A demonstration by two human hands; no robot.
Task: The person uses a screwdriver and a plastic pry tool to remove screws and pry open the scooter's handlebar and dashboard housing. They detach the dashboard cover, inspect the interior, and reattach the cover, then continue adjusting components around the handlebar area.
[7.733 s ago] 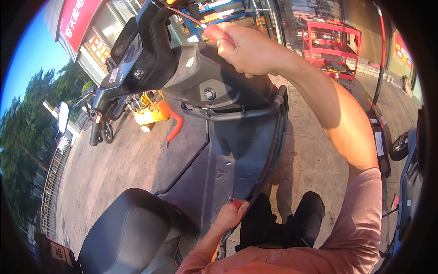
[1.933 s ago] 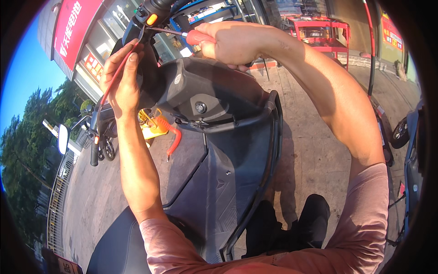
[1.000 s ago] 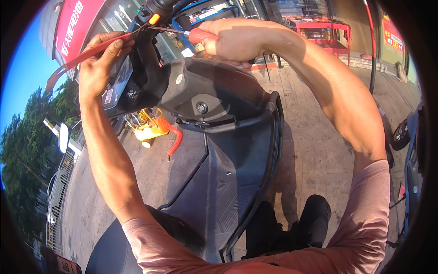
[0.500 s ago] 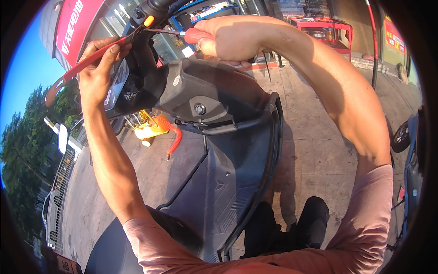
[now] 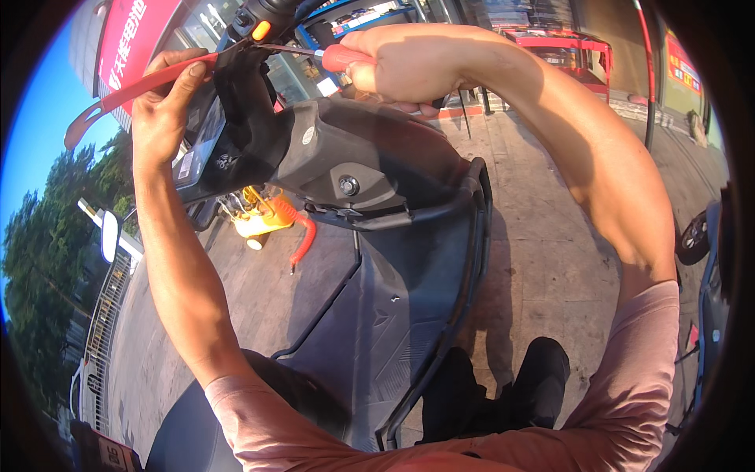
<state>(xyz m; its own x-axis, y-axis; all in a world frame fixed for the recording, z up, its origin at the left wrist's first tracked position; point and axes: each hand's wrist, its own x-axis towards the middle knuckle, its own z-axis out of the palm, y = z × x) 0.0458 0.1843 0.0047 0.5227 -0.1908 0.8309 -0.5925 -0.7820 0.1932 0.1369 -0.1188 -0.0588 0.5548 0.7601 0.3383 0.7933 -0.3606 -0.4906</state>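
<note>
At far left, a white oval mirror shows below the raised arms, well apart from the work. Above and to its right, a long, flat red tool with a curved outer end slants upward from lower left to upper right. The person's left hand is closed on it, thumb over the near face, and its inner end points at the black plastic handlebar housing with an orange button. That housing lies between the two hands, up and right of the left, which looks the nearer. From the other side, the thin metal shaft of a red-handled screwdriver runs almost level leftward to the joint just under the button; whether either tip touches the plastic is too small to tell. The right hand is wrapped around the screwdriver's handle, above the matte black scooter front panel. Farther right and well beyond the raised right forearm, a red metal shelf cart stands by the wall.
</note>
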